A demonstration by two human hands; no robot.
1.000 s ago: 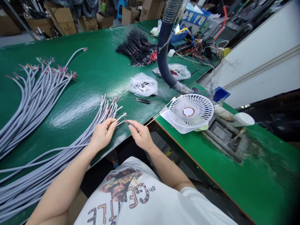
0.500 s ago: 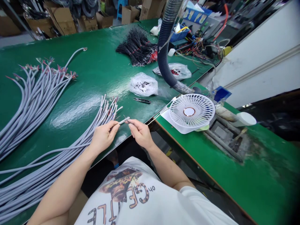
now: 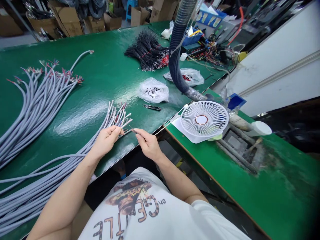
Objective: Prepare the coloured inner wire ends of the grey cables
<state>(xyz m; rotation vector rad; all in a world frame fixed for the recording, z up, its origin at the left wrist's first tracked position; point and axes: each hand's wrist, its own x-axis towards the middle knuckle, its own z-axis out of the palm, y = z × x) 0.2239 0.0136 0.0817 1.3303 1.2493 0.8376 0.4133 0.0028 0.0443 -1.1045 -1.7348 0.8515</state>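
Note:
A bundle of long grey cables (image 3: 82, 160) runs across the bench, its stripped ends showing white, red and blue wires. My left hand (image 3: 106, 141) is closed at these ends, pinching a cable whose tip (image 3: 128, 131) pokes out past the fingers. Just to the right, my right hand (image 3: 148, 144) grips a thin, dark, pointed tool (image 3: 133, 129) between thumb and forefinger. The tool's point is close to the cable tip; whether they touch I cannot tell. Thread snips (image 3: 151, 107) lie on the bench beyond my hands.
Another grey cable bundle (image 3: 47, 100) lies left. Behind the snips sits a plastic bag (image 3: 153, 90) of small parts, with tied black wires (image 3: 147, 50) farther back. A ribbed hose (image 3: 175, 66) hangs down beside a white fan (image 3: 204, 119) on the right bench.
My left hand has drawn back left and lower with the cable, toward the bundle. My right hand has shifted slightly left, and the dark tool's point now shows clearly.

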